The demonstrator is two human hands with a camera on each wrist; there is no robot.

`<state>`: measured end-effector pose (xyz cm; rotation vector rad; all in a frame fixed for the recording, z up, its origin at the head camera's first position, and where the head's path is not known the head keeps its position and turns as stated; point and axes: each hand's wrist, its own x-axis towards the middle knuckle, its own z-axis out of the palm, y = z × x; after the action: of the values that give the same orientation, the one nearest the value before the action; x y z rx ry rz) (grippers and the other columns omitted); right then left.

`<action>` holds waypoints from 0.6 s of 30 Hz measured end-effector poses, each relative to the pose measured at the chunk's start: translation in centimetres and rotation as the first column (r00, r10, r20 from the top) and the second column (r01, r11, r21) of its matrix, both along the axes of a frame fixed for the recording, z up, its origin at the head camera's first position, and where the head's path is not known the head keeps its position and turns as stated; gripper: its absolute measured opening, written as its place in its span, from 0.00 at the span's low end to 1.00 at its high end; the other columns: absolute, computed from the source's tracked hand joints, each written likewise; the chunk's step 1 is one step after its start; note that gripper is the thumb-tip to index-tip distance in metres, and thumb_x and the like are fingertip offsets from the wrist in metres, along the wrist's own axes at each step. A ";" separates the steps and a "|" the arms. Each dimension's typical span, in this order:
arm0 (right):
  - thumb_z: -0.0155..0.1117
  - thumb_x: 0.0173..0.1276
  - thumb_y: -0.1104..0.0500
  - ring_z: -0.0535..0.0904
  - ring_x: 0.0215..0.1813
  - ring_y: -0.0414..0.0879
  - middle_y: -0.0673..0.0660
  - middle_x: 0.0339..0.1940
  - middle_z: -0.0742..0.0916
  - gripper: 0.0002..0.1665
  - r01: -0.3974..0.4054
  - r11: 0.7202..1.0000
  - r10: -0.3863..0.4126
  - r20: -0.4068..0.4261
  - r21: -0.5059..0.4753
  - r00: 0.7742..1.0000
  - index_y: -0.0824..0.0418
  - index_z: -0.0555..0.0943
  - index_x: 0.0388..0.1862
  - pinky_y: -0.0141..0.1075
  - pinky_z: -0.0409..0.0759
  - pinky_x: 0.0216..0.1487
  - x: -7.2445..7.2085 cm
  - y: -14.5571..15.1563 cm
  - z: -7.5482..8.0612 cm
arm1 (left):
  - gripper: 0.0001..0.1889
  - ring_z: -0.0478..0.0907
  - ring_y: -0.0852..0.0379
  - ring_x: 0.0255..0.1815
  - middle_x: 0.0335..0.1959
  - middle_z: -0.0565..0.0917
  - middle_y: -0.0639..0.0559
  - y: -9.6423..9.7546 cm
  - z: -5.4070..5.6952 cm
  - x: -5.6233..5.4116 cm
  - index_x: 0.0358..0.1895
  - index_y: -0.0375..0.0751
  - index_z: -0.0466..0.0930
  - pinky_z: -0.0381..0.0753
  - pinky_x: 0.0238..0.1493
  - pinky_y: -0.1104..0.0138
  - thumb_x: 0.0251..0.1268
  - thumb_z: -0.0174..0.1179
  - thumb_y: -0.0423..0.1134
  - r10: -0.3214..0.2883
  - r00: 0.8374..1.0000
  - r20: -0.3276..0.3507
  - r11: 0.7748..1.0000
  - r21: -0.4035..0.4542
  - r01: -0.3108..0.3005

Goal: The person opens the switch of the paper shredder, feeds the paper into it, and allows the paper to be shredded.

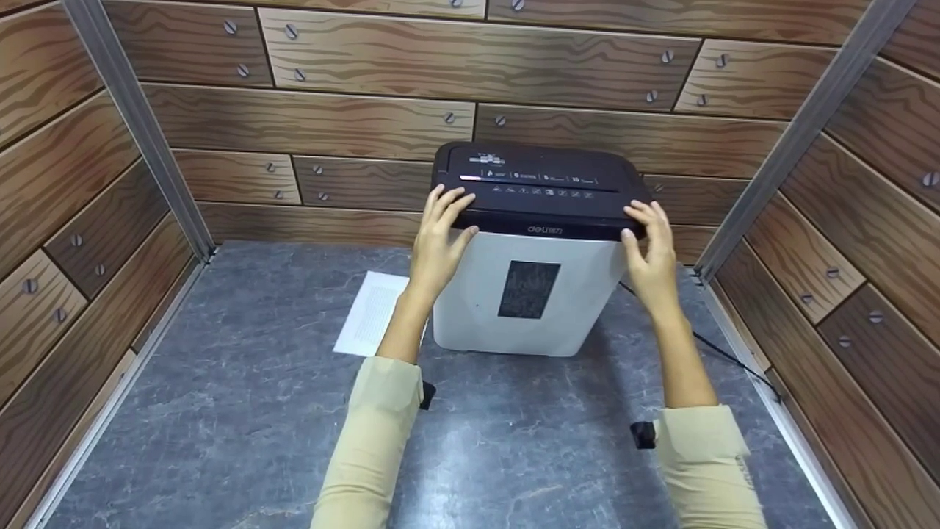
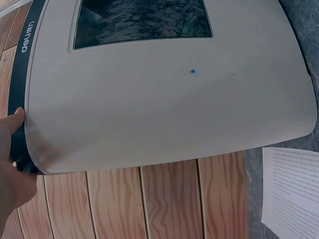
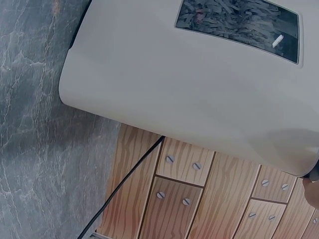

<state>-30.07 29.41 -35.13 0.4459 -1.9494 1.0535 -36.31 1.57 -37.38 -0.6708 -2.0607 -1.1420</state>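
A paper shredder [image 1: 470,294] with a pale grey bin and a dark top stands on the floor. Shredded strips show through its front window [image 1: 529,289], also seen in both wrist views. My left hand [image 1: 438,242] grips the left end of the dark shredder head [image 1: 543,209], fingers over the top and thumb at the front edge. At the other end my right hand [image 1: 652,257] holds the head likewise. In the left wrist view the thumb [image 2: 17,119] lies against the dark rim. Only a bit of the right hand [image 3: 313,193] shows in its own wrist view.
A printed sheet of paper [image 1: 371,312] lies on the floor left of the shredder, partly behind my left forearm. A black power cord [image 1: 723,353] runs from behind the shredder to the right wall. Wood-patterned walls [image 1: 330,125] enclose the grey marbled floor [image 1: 250,411].
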 end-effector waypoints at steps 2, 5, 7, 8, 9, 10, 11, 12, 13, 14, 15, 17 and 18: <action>0.53 0.62 0.77 0.56 0.66 0.64 0.73 0.55 0.74 0.15 0.002 1.000 -0.002 0.002 0.002 1.000 0.79 0.73 0.49 0.38 0.50 0.68 0.0 0.0 0.0 | 0.21 0.52 0.52 0.69 0.59 0.71 0.49 0.0 0.0 0.0 0.56 0.40 0.76 0.51 0.66 0.70 0.56 0.63 0.34 0.003 1.000 0.003 1.000 0.000 -0.003; 0.53 0.62 0.77 0.56 0.66 0.65 0.73 0.55 0.74 0.15 0.003 1.000 -0.003 0.008 0.003 1.000 0.78 0.73 0.49 0.37 0.50 0.68 0.0 0.0 0.0 | 0.22 0.52 0.53 0.69 0.59 0.71 0.49 0.0 0.0 0.0 0.56 0.40 0.76 0.51 0.66 0.69 0.56 0.63 0.34 0.006 1.000 0.004 1.000 -0.002 -0.006; 0.53 0.62 0.77 0.56 0.66 0.65 0.73 0.55 0.74 0.15 0.000 1.000 0.000 0.009 0.001 1.000 0.78 0.73 0.49 0.37 0.50 0.68 0.0 0.0 0.0 | 0.22 0.52 0.52 0.69 0.59 0.71 0.49 0.0 0.0 0.0 0.56 0.40 0.75 0.51 0.66 0.69 0.56 0.63 0.34 0.005 1.000 0.003 1.000 -0.005 -0.005; 0.53 0.62 0.77 0.55 0.66 0.66 0.73 0.55 0.74 0.15 -0.003 1.000 0.003 0.009 -0.001 1.000 0.78 0.73 0.49 0.37 0.50 0.68 -0.1 0.0 0.0 | 0.22 0.51 0.52 0.69 0.59 0.71 0.49 0.0 0.0 0.0 0.56 0.40 0.75 0.50 0.66 0.69 0.56 0.63 0.34 0.005 1.000 0.003 1.000 -0.007 -0.005; 0.53 0.62 0.77 0.55 0.66 0.65 0.73 0.55 0.74 0.16 -0.004 1.000 0.004 0.010 -0.003 1.000 0.78 0.73 0.49 0.37 0.50 0.68 -0.1 0.1 0.0 | 0.22 0.51 0.52 0.69 0.60 0.71 0.49 0.0 0.0 0.0 0.56 0.40 0.75 0.50 0.66 0.70 0.56 0.63 0.34 0.004 1.000 0.003 1.000 -0.009 -0.004; 0.53 0.62 0.77 0.55 0.66 0.66 0.73 0.55 0.73 0.16 -0.007 1.000 0.007 0.009 -0.004 1.000 0.79 0.73 0.49 0.37 0.50 0.68 -0.1 0.1 0.0 | 0.22 0.51 0.52 0.69 0.60 0.71 0.49 0.0 0.0 0.0 0.56 0.40 0.75 0.50 0.66 0.70 0.56 0.63 0.34 0.003 1.000 0.004 1.000 -0.011 -0.003; 0.53 0.62 0.77 0.55 0.66 0.66 0.73 0.55 0.73 0.16 -0.010 1.000 0.010 0.007 -0.005 1.000 0.79 0.73 0.49 0.37 0.50 0.68 0.0 0.1 0.0 | 0.22 0.51 0.52 0.69 0.60 0.71 0.49 0.1 0.0 0.0 0.56 0.39 0.75 0.50 0.66 0.70 0.56 0.63 0.34 0.002 1.000 0.004 1.000 -0.012 -0.002; 0.53 0.62 0.77 0.55 0.66 0.66 0.73 0.55 0.73 0.16 -0.012 1.000 0.012 0.006 -0.005 1.000 0.79 0.73 0.49 0.37 0.50 0.68 0.0 0.1 0.0 | 0.22 0.51 0.53 0.69 0.60 0.71 0.49 0.1 0.0 0.0 0.56 0.39 0.75 0.50 0.66 0.70 0.56 0.63 0.34 0.002 1.000 0.005 1.000 -0.014 -0.002; 0.53 0.62 0.77 0.55 0.66 0.67 0.73 0.55 0.73 0.16 -0.014 1.000 0.014 0.005 -0.005 1.000 0.79 0.73 0.49 0.37 0.50 0.68 0.0 0.1 -0.1 | 0.22 0.51 0.53 0.69 0.60 0.70 0.49 0.1 0.0 0.0 0.56 0.39 0.75 0.50 0.66 0.70 0.56 0.63 0.34 0.003 1.000 0.007 1.000 -0.015 -0.003; 0.53 0.62 0.77 0.55 0.66 0.67 0.73 0.55 0.73 0.16 -0.013 1.000 0.013 0.003 -0.005 1.000 0.79 0.73 0.49 0.37 0.50 0.68 -0.1 0.1 -0.1 | 0.22 0.51 0.53 0.69 0.60 0.70 0.49 0.1 0.0 0.0 0.56 0.39 0.75 0.51 0.66 0.70 0.56 0.63 0.34 0.004 1.000 0.007 1.000 -0.014 -0.004; 0.53 0.62 0.77 0.55 0.66 0.67 0.73 0.55 0.73 0.16 -0.012 1.000 0.012 0.003 -0.004 1.000 0.79 0.73 0.49 0.37 0.50 0.68 -0.1 0.1 -0.1 | 0.22 0.51 0.53 0.69 0.60 0.70 0.49 0.1 0.0 0.1 0.56 0.40 0.75 0.51 0.66 0.70 0.56 0.63 0.34 0.005 1.000 0.008 1.000 -0.013 -0.005; 0.53 0.62 0.77 0.55 0.65 0.68 0.73 0.55 0.74 0.16 -0.010 1.000 0.010 0.001 -0.005 1.000 0.79 0.73 0.49 0.37 0.50 0.68 -0.1 0.1 -0.1 | 0.22 0.51 0.53 0.69 0.60 0.70 0.49 0.1 0.0 0.1 0.56 0.40 0.75 0.51 0.65 0.70 0.56 0.63 0.34 0.006 1.000 0.009 1.000 -0.010 -0.006; 0.53 0.62 0.77 0.55 0.66 0.67 0.73 0.55 0.74 0.16 -0.008 1.000 0.008 0.003 -0.006 1.000 0.79 0.73 0.49 0.37 0.49 0.68 0.0 0.0 -0.1 | 0.22 0.51 0.53 0.69 0.60 0.70 0.49 0.1 0.0 0.1 0.56 0.40 0.75 0.52 0.65 0.70 0.57 0.63 0.34 0.007 1.000 0.009 1.000 -0.010 -0.006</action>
<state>-30.11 29.45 -35.25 0.4494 -1.9480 1.0649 -36.19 1.63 -37.40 -0.6642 -2.0758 -1.1342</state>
